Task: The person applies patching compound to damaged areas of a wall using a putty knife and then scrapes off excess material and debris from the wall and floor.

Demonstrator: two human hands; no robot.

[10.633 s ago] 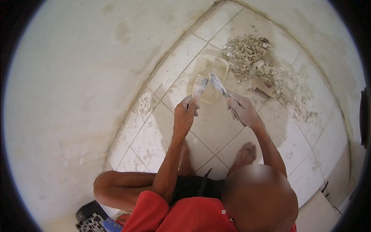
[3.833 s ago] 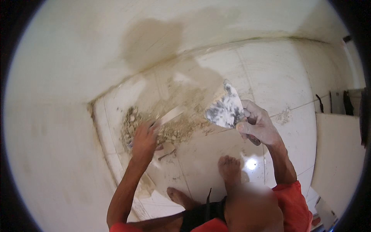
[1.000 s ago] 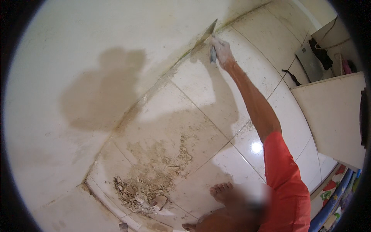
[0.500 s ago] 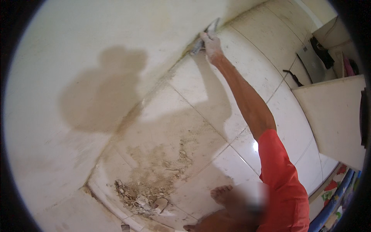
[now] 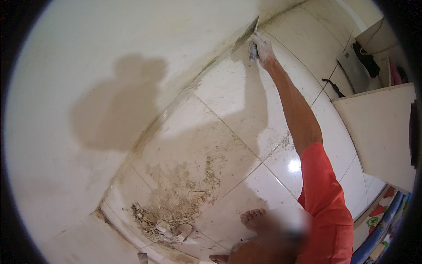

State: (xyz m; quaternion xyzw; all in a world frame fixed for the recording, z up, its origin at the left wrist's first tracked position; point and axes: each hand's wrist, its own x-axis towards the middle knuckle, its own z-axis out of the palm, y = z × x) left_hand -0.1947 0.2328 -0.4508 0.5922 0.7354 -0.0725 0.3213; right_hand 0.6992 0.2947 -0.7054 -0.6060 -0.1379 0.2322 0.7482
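Observation:
My right hand (image 5: 263,48), dusted with pale powder, is closed around the handle of a putty knife (image 5: 251,30). Its thin grey blade points up and meets the foot of the wall (image 5: 132,31), at the joint with the tiled floor; the dark handle end sticks out below my fingers. Red cloth covers my upper arm. Along that joint runs a dirty, greenish-brown strip (image 5: 211,63). My left hand is out of view.
Broken rubble (image 5: 162,220) and dust lie on the floor tiles (image 5: 228,185) near the corner. My bare foot (image 5: 252,218) stands close by. At the right is a pale cabinet (image 5: 378,119) holding dark items; a black bent object (image 5: 334,88) lies beside it.
My right hand and the putty knife have moved slightly right along the wall's foot. The blade has turned more upright, and the handle now shows below the hand.

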